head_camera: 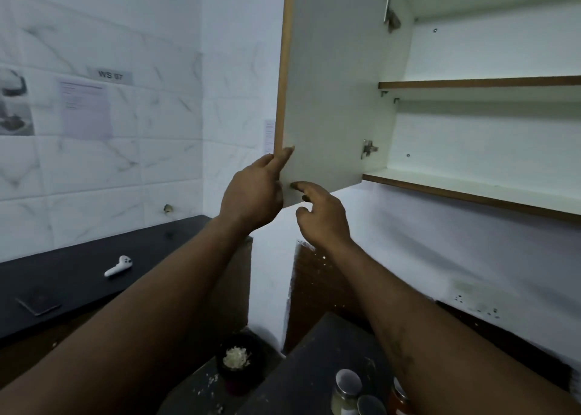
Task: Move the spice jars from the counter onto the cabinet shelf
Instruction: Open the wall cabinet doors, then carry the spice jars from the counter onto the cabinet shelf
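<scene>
Cabinet door [330, 100] held open, jars untouched
Left hand [251, 191] grips its lower corner; right hand [323, 218] fingers [303, 188] slack, empty. 3 spice jars [345, 386] stand on the near worktop [308, 367]; next, grasp 1.

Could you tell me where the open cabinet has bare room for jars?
The lower shelf lies bare from the hinge rightward; nothing shows on the upper shelf. It is crowded at the cabinet door's lower corner, where the left hand grips and the right hand touches.

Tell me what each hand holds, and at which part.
The left hand pinches the cabinet door at its lower outer corner. The right hand holds nothing, beside the bottom edge.
</scene>
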Action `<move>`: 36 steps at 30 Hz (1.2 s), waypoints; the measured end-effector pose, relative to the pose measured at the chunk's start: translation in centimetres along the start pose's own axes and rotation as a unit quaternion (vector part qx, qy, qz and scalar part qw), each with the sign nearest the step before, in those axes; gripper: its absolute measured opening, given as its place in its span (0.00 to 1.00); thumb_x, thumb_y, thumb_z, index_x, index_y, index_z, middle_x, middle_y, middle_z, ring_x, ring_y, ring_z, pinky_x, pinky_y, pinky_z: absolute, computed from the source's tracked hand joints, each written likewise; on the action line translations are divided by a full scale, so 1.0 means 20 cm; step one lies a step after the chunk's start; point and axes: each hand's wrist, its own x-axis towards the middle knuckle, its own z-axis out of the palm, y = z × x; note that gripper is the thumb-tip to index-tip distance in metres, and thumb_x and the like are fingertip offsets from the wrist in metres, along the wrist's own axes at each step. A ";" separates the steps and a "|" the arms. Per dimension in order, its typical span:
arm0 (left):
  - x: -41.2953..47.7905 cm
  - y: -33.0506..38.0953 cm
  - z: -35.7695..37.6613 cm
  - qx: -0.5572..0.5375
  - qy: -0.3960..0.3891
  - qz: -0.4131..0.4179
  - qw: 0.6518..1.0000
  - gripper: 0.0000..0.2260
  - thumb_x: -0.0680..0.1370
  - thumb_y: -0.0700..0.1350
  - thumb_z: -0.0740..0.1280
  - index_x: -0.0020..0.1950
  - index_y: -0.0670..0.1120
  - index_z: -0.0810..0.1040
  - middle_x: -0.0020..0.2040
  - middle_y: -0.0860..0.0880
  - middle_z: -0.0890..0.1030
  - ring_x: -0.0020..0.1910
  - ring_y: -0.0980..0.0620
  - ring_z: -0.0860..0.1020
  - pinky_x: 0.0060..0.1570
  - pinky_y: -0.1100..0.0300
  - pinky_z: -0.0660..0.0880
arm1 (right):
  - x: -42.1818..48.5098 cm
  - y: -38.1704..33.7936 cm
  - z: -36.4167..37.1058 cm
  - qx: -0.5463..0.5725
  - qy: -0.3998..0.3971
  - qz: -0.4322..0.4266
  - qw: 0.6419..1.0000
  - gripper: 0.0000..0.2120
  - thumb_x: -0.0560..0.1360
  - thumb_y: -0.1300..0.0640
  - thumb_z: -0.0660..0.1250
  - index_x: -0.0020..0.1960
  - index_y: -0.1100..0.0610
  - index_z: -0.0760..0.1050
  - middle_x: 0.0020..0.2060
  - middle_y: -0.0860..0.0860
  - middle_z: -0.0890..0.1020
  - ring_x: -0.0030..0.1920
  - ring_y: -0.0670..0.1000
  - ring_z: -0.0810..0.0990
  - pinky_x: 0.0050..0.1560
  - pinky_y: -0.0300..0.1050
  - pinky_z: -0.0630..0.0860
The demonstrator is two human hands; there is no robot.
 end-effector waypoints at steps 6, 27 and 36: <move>-0.02 -0.20 -0.01 0.002 -0.123 -0.083 0.989 0.32 0.78 0.38 0.65 0.81 0.53 0.63 0.82 0.49 0.62 0.71 0.42 0.73 0.64 0.50 0.74 | 0.15 -0.06 0.17 -0.048 -0.108 0.004 0.993 0.30 0.76 0.64 0.64 0.76 0.47 0.68 0.74 0.47 0.73 0.71 0.55 0.74 0.67 0.48 0.74; 0.05 0.24 0.19 0.128 -0.086 0.014 0.988 0.20 0.75 0.43 0.64 0.67 0.47 0.78 0.64 0.46 0.79 0.58 0.41 0.76 0.53 0.47 0.77 | 0.05 0.24 -0.35 -0.206 -0.066 0.015 0.976 0.30 0.76 0.61 0.63 0.76 0.46 0.68 0.76 0.46 0.71 0.74 0.53 0.71 0.71 0.51 0.70; 0.14 0.69 0.44 0.048 -0.206 0.067 0.975 0.27 0.77 0.47 0.65 0.76 0.51 0.70 0.74 0.47 0.72 0.67 0.41 0.73 0.62 0.46 0.74 | -0.20 0.44 -1.01 -0.308 -0.012 0.087 0.947 0.27 0.74 0.57 0.66 0.73 0.48 0.71 0.73 0.46 0.74 0.71 0.53 0.73 0.66 0.51 0.74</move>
